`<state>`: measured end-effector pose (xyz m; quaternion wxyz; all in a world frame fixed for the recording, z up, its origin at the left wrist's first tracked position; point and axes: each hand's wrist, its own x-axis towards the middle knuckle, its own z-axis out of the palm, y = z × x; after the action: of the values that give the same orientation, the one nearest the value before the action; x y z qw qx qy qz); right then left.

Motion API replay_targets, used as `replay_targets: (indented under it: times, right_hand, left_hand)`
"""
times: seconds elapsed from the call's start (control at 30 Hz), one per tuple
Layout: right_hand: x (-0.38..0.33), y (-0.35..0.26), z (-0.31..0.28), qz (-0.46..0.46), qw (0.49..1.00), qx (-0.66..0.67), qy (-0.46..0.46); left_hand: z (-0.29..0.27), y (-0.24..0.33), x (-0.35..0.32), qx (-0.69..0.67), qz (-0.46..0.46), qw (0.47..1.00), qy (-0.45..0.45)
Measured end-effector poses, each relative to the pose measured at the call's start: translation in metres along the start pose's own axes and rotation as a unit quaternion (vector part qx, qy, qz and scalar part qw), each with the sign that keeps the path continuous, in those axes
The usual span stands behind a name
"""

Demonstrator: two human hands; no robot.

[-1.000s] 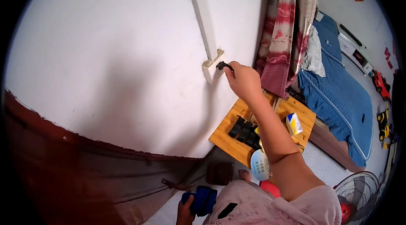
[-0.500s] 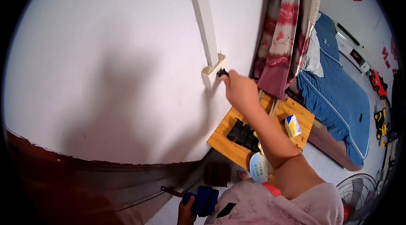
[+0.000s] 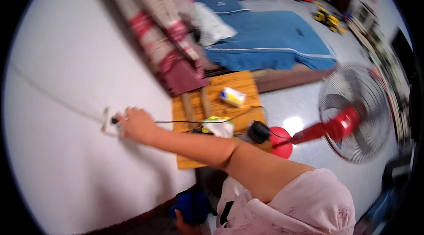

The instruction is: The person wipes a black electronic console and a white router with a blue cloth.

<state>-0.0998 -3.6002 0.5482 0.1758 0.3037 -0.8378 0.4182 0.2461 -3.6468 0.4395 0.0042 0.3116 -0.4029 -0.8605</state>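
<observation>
At the white wall socket box [image 3: 109, 125], my right hand [image 3: 138, 125] is closed around a black plug [image 3: 115, 120], my arm stretched out to the left. The plug is against the box's face; whether its pins are in cannot be told. A thin black cable [image 3: 176, 122] runs from beside this hand over the wooden table. Low in front of me, my left hand [image 3: 180, 222] grips a blue padded thing [image 3: 189, 206], perhaps a pouch; its fingers are partly hidden.
The wooden table [image 3: 249, 85] carries a tissue pack [image 3: 232, 97] and other small things. A standing fan [image 3: 353, 113] with a red base is at the right. Behind are a patterned curtain [image 3: 154, 45] and a blue-covered bed [image 3: 274, 36].
My view has swung right, so the socket now lies farther left. My right hand stays at the socket, and the black cable has come into sight. The left hand still holds the blue thing.
</observation>
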Motion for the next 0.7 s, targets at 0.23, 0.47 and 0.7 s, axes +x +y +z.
replay_targets:
  times: [0.23,0.47,0.7]
  right_hand:
    - [-0.276,-0.020,-0.120,0.026,0.934,0.326,-0.146]
    - [-0.506,-0.072,-0.210,0.333,0.908,0.243,-0.079]
    - [-0.706,-0.139,-0.301,0.500,0.814,0.168,0.245]
  left_hand:
    - [0.012,-0.023,0.000,0.096,0.013,0.972,-0.216]
    - [0.080,-0.095,-0.080,0.185,-0.161,0.884,-0.398]
    - [0.146,-0.219,-0.177,0.406,-0.286,0.695,-0.520]
